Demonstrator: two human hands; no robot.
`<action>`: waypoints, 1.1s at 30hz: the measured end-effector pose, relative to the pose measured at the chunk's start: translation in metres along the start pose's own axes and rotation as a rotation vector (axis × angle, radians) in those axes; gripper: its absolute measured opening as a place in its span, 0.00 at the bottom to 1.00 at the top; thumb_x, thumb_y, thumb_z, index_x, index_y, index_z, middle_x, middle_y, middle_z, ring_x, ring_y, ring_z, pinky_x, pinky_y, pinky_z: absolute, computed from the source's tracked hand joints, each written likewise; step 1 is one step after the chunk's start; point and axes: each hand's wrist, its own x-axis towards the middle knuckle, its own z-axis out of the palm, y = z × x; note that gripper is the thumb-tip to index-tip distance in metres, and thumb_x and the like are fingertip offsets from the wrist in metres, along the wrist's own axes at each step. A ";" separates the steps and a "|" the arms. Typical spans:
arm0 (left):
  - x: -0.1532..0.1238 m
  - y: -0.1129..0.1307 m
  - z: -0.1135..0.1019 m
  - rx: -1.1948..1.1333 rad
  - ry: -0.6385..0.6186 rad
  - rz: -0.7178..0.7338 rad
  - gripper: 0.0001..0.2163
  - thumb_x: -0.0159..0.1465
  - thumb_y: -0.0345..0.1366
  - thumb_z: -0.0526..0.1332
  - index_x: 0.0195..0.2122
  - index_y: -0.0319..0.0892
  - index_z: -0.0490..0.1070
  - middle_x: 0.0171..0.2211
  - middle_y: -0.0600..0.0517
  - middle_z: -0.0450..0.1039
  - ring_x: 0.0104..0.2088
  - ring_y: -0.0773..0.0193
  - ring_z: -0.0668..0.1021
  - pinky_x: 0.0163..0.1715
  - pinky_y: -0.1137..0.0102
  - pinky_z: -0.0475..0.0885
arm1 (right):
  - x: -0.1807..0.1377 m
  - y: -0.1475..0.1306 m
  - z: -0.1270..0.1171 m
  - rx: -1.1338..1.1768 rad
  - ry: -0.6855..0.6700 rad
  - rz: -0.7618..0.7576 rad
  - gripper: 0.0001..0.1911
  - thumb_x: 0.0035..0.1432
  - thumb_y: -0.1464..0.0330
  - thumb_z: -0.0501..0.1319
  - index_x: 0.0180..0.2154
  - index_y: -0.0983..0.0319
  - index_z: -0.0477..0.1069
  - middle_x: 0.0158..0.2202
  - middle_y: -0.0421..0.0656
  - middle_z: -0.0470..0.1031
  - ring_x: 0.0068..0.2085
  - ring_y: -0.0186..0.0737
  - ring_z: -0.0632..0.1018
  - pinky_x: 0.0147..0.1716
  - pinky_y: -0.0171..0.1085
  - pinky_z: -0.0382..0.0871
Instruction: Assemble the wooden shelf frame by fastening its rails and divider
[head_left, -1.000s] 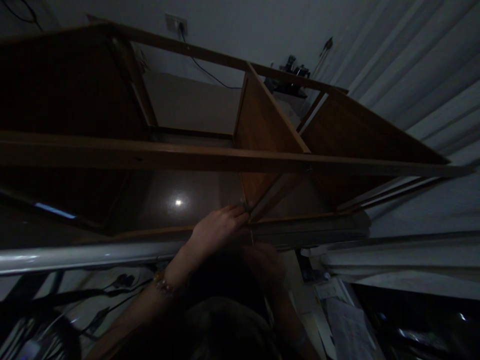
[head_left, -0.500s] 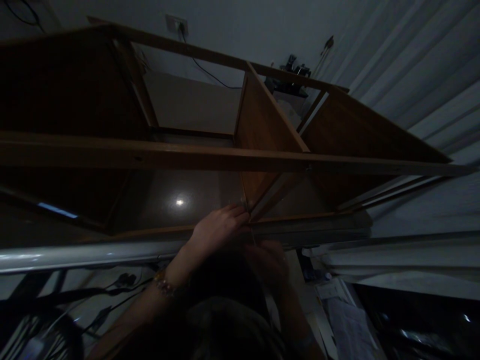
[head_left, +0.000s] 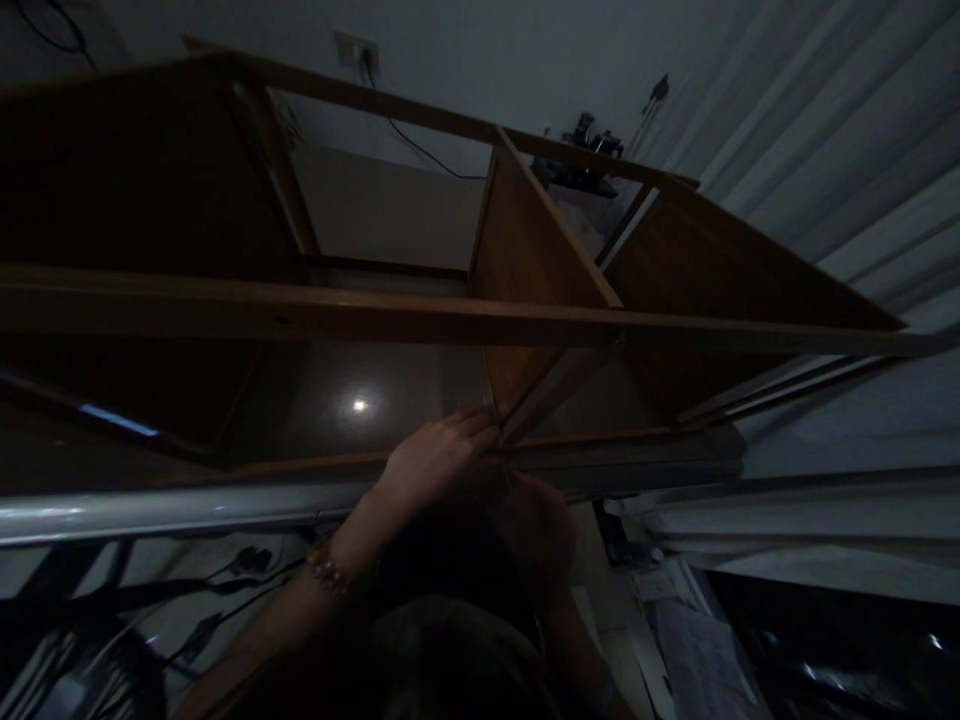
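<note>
A brown wooden shelf frame (head_left: 420, 318) with an upright divider (head_left: 525, 265) fills the dim view. My left hand (head_left: 439, 455) reaches up to the foot of the divider, fingers pinched on a small metal fitting (head_left: 491, 410) at the joint. A beaded bracelet sits on that wrist. Just below and to the right, my right hand (head_left: 536, 520) is in deep shadow, fingers curled around a thin tool whose tip points up at the same joint. What the tool is stays hidden in the dark.
A long silver rail (head_left: 150, 510) runs along the frame's near edge. Cables (head_left: 232, 565) lie on the floor at lower left. Papers (head_left: 690, 640) lie at lower right. A wall socket (head_left: 354, 48) with a cord is above, pale curtains (head_left: 840, 130) on the right.
My right hand has risen slightly towards the joint under the divider. My left hand stays pinched at the same spot.
</note>
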 end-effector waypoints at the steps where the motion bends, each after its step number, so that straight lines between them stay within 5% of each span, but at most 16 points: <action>1: 0.000 0.000 -0.001 0.001 -0.004 -0.001 0.06 0.66 0.36 0.60 0.41 0.40 0.71 0.40 0.48 0.75 0.39 0.60 0.76 0.33 0.69 0.71 | -0.003 0.000 0.002 0.041 0.004 0.062 0.09 0.65 0.69 0.55 0.45 0.59 0.71 0.28 0.38 0.77 0.25 0.31 0.77 0.26 0.30 0.73; 6: 0.000 0.000 0.000 0.009 0.001 0.011 0.06 0.67 0.35 0.59 0.42 0.40 0.72 0.39 0.48 0.74 0.38 0.61 0.76 0.33 0.69 0.71 | -0.009 0.000 0.007 0.157 0.014 0.187 0.09 0.67 0.66 0.53 0.45 0.60 0.69 0.28 0.38 0.75 0.25 0.31 0.76 0.26 0.31 0.73; 12: 0.000 -0.001 0.004 -0.006 0.010 0.011 0.07 0.68 0.37 0.57 0.41 0.40 0.72 0.40 0.47 0.74 0.40 0.60 0.76 0.35 0.69 0.71 | 0.008 0.006 -0.015 -0.177 -0.172 -0.311 0.13 0.65 0.69 0.55 0.47 0.54 0.75 0.36 0.42 0.76 0.37 0.36 0.78 0.37 0.35 0.75; 21: 0.001 0.000 0.000 -0.033 -0.017 0.012 0.07 0.67 0.36 0.58 0.43 0.40 0.71 0.42 0.49 0.74 0.40 0.60 0.76 0.37 0.68 0.72 | 0.042 0.006 -0.037 -0.427 -0.361 -0.697 0.15 0.64 0.70 0.59 0.50 0.52 0.73 0.35 0.40 0.76 0.37 0.35 0.74 0.39 0.36 0.70; 27: 0.001 0.001 0.000 -0.028 -0.003 0.007 0.07 0.67 0.37 0.59 0.42 0.40 0.72 0.40 0.49 0.75 0.39 0.61 0.76 0.36 0.69 0.72 | 0.037 0.007 -0.024 -0.227 -0.334 -0.600 0.14 0.60 0.68 0.64 0.48 0.55 0.72 0.35 0.39 0.77 0.37 0.34 0.76 0.37 0.34 0.71; 33: 0.001 0.000 0.000 -0.017 0.008 0.012 0.06 0.67 0.36 0.59 0.41 0.40 0.72 0.40 0.49 0.75 0.39 0.61 0.76 0.34 0.69 0.71 | 0.024 0.011 -0.003 -0.171 -0.113 -0.495 0.08 0.55 0.63 0.68 0.38 0.56 0.74 0.29 0.40 0.77 0.31 0.36 0.77 0.31 0.36 0.71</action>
